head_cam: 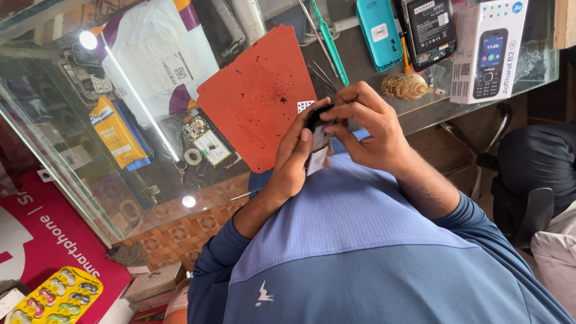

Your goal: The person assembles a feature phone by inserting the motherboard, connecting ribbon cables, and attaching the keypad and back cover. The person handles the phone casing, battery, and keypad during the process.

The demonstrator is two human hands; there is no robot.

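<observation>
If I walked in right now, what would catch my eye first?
Probably both hands, the left hand and right hand, closed around a small dark phone part held close to the person's blue shirt. Just beyond them a red-orange mat lies on the glass counter, with a teal phone shell and a white phone box at the far edge.

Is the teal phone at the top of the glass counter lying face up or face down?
Face down. The teal phone shows only a plain back with a small label, no screen or keys.
</observation>
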